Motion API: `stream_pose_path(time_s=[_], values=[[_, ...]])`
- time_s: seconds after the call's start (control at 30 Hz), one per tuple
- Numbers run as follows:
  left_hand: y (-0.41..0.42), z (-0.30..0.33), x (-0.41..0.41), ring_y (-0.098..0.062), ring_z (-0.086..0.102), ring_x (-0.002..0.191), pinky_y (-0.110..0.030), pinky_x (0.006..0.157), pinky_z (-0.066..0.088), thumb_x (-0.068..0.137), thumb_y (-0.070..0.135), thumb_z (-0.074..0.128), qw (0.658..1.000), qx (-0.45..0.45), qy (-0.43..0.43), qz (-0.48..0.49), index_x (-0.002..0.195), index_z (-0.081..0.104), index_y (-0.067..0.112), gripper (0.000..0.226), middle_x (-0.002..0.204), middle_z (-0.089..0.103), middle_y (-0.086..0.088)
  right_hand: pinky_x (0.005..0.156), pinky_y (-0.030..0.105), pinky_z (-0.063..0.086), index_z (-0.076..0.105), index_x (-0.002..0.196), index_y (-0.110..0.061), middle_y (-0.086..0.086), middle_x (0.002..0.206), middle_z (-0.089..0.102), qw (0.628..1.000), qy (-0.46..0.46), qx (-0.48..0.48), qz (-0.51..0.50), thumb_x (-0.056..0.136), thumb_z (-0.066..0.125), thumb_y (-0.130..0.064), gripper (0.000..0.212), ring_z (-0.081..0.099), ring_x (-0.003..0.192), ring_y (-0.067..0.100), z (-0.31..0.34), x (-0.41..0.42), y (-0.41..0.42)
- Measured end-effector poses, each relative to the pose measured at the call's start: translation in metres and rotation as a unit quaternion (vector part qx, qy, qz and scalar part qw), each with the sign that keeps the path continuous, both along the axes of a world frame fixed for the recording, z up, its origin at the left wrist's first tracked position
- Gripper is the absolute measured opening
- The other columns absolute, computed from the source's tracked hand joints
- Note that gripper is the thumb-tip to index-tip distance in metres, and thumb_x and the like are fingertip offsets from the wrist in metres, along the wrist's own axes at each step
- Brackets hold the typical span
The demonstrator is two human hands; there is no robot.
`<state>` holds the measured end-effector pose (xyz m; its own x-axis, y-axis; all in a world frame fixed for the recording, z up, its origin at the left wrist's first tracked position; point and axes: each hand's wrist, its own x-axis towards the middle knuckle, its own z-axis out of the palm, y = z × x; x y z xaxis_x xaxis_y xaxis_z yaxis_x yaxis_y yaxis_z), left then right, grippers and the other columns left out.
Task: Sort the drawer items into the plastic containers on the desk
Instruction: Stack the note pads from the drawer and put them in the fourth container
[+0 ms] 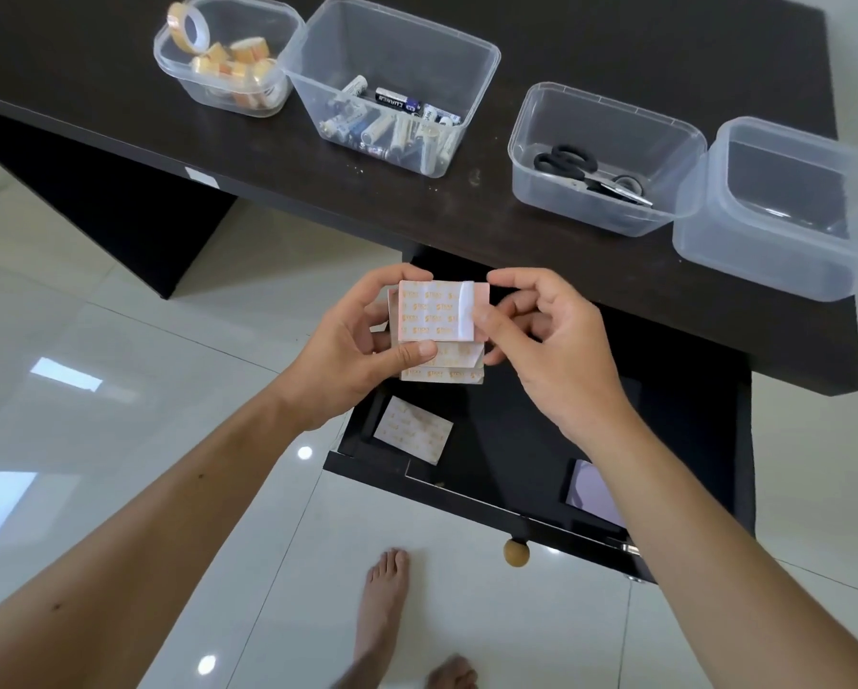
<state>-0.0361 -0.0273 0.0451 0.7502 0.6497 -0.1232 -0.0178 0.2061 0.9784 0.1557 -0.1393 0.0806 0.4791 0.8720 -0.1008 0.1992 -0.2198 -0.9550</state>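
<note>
Both hands hold a small stack of pink-and-white adhesive pads [434,315] above an open dark drawer [516,440] at the centre of the frame. The left hand [362,350] grips the stack from 9 o'clock, thumb pressed on the lower edge of the top pad and fingers curled behind; the right hand [541,335] pinches the stack's right edge between thumb and forefinger, at a white strip. One loose pad [413,436] lies flat in the drawer at 7 o'clock of the stack, and a pale purple card [593,492] rests in the drawer toward 4 o'clock. On the dark desk [566,32] stand four clear plastic containers: at 11 o'clock a tub of tape rolls [228,57], just beside it at 12 o'clock a tub of batteries [392,87], at 1 o'clock a tub with black-handled scissors [606,159], and at 2 o'clock an empty tub [784,206]. A round wooden knob [516,553] fronts the drawer above bare feet [384,604] on white tile.
</note>
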Motion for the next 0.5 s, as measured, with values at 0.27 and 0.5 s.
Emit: stream_pose_path(time_s=[0.27,0.5], values=[[0.011,0.002,0.01,-0.023,0.068,0.11,-0.046,0.094,0.062,0.091,-0.001,0.076,0.999,0.052,0.0,-0.016,0.136,0.049,0.021,0.057,0.124,0.065,-0.009,0.085,0.037,0.062,0.077,0.102,-0.036,-0.01,0.095,0.078,0.976,-0.018,-0.185,0.115,0.09,0.083,-0.037,0.013,0.073,0.086,0.017,-0.053,0.0,-0.042],[0.012,-0.004,0.011,-0.024,0.068,0.111,-0.042,0.093,0.062,0.093,-0.002,0.074,0.998,0.053,0.001,-0.025,0.138,0.048,0.02,0.056,0.129,0.061,-0.015,0.075,0.03,0.055,0.075,0.123,-0.034,-0.012,0.097,0.064,0.942,-0.167,-0.212,0.198,0.076,0.093,-0.047,0.052,0.062,0.074,0.007,-0.086,-0.018,-0.03]])
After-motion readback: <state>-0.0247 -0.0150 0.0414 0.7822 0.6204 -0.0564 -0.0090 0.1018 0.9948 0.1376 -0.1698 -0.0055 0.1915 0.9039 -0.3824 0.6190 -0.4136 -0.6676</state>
